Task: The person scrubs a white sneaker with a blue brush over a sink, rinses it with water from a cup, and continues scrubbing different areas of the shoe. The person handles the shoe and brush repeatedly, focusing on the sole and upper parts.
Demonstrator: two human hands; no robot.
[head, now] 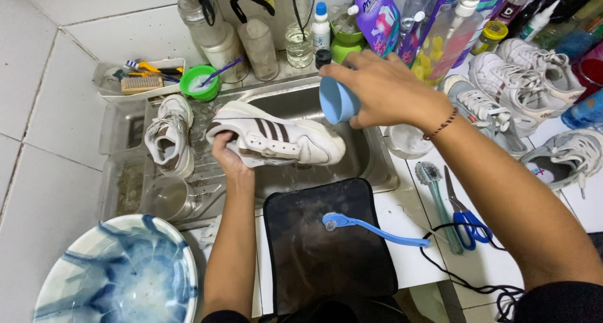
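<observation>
Left hand (pixel 225 152) fingers grip the heel of the white shoe (pixel 276 138), long axis left-right over the sink (pixel 370 166), while right hand (pixel 383 87) fingers clasp the blue cup (pixel 336 100) tilted just above its toe end.

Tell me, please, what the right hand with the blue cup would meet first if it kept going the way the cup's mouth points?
Probably the white sneaker that the left hand holds over the sink: the right hand tips the blue cup down-left just above it, though depth is unclear.
</observation>
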